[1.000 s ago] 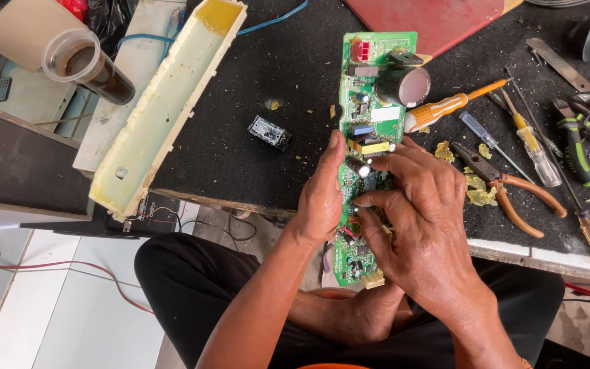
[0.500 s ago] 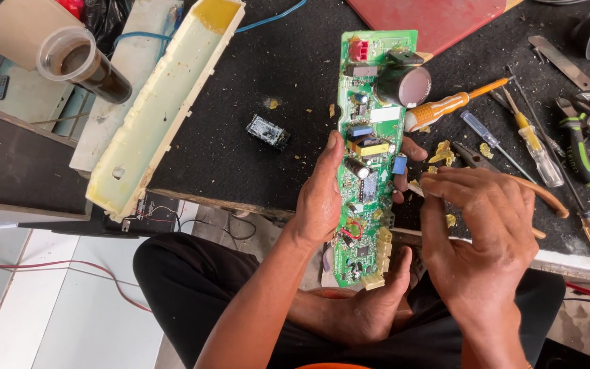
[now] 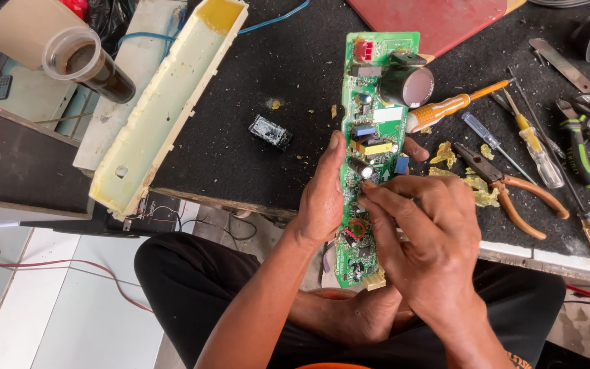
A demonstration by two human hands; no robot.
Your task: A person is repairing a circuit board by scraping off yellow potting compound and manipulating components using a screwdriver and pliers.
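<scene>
At nine o'clock we see a clear plastic cup (image 3: 83, 63) of dark liquid, then a long cream plastic housing (image 3: 165, 102) on the rough black bench (image 3: 240, 157), with a small boxy relay (image 3: 270, 131) beside it. At centre, the left hand (image 3: 322, 198) grips the edge of the narrow green circuit board (image 3: 377, 123); the right hand (image 3: 425, 246) pinches narrowly at its components. At three o'clock lie orange-handled pliers (image 3: 513, 195) and screwdrivers (image 3: 455, 106)

Left hand (image 3: 322, 198) gripping, right fingers (image 3: 384, 198) pinched.
</scene>
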